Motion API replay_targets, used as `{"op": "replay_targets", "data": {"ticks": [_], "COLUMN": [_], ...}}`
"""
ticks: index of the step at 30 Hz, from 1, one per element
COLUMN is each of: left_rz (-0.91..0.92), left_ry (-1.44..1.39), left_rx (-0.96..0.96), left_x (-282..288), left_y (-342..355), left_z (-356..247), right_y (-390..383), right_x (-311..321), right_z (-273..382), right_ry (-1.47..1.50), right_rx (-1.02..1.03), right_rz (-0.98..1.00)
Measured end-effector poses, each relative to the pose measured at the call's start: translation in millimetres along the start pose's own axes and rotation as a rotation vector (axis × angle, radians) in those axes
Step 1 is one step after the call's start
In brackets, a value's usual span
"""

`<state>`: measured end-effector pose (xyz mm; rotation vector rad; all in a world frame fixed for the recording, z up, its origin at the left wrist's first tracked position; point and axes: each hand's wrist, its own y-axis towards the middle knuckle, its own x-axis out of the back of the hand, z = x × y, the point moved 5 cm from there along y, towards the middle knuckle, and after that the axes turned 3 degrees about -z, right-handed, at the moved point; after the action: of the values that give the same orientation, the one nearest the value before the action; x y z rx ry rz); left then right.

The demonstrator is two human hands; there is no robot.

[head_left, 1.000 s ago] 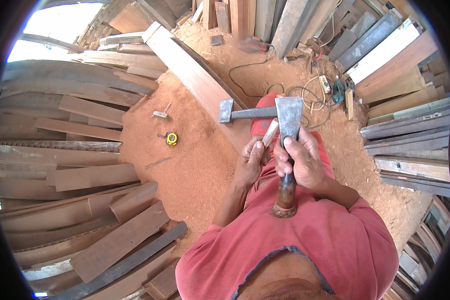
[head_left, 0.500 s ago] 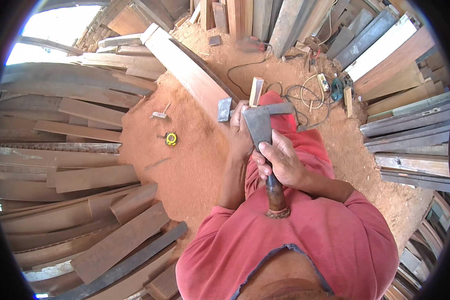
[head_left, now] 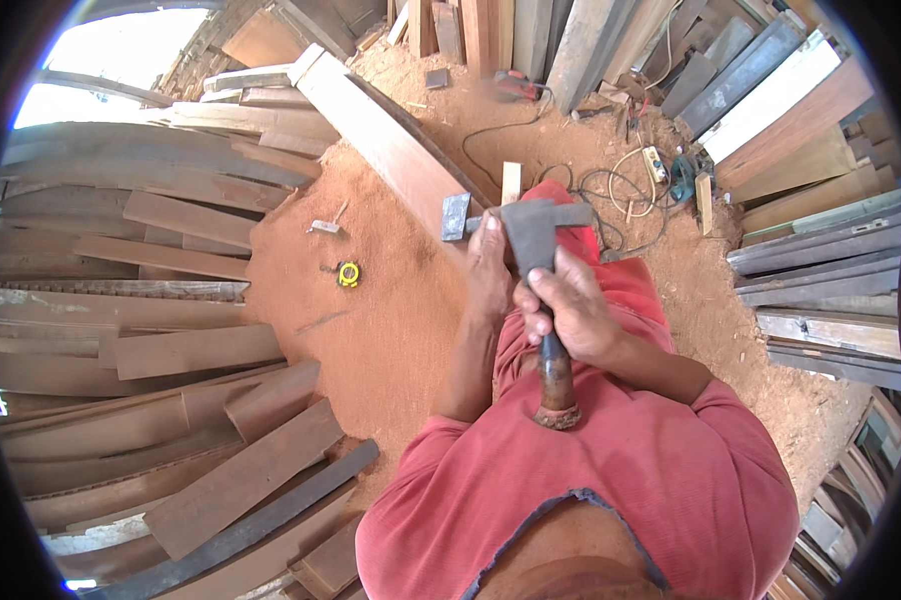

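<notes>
My right hand [head_left: 583,318] is closed round the dark neck of a hand tool with a broad grey metal blade [head_left: 533,240] and a worn brown wooden handle [head_left: 556,380]. The handle's end touches or hangs just over my red shirt. Beside the blade's wide end, my left hand [head_left: 488,268] is closed on metal, its thumb on top. A grey metal block [head_left: 456,217] on a short neck juts out left of it. To the right, a grey bar [head_left: 571,215] extends from the blade's wide end. Whether block, bar and blade are one piece, I cannot tell.
A long plank [head_left: 391,145] slants away ahead. On the sawdust lie a yellow tape measure [head_left: 348,274], a small stick-handled tool [head_left: 326,226], a red power tool [head_left: 516,86], a teal power tool [head_left: 682,178] and tangled cords. Stacked boards [head_left: 201,352] line the left; timber [head_left: 821,265] lines the right.
The bladed tool and my right hand have shifted slightly right and the handle has tilted a little. My left thumb now shows on top. The whole view has moved slightly.
</notes>
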<state>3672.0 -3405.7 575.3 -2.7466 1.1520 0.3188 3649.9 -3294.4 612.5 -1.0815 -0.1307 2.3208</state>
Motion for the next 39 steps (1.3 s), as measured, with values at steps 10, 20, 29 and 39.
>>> {"op": "replay_targets", "data": {"ticks": [10,20,29,39], "left_rz": [0.059,0.148,0.143,0.083], "left_ry": [0.18,-0.308,0.036,-0.311], "left_rx": [0.021,0.183,-0.073,0.291], "left_x": [3.7,19.0,-1.3,43.8], "left_y": [-9.9,-17.6,-25.0,-74.4], "left_z": [-5.5,27.0,-2.0,54.3], "right_y": [-13.5,-9.8,-15.8,-27.4], "right_x": [0.5,10.7,5.0,46.2], "right_z": [3.4,6.5,4.8,43.0], "right_ry": [-0.036,-0.011,-0.069,-0.054], "right_rx": [0.022,0.032,-0.008,0.186], "right_rz": [-0.006,-0.025,0.034,-0.213]}}
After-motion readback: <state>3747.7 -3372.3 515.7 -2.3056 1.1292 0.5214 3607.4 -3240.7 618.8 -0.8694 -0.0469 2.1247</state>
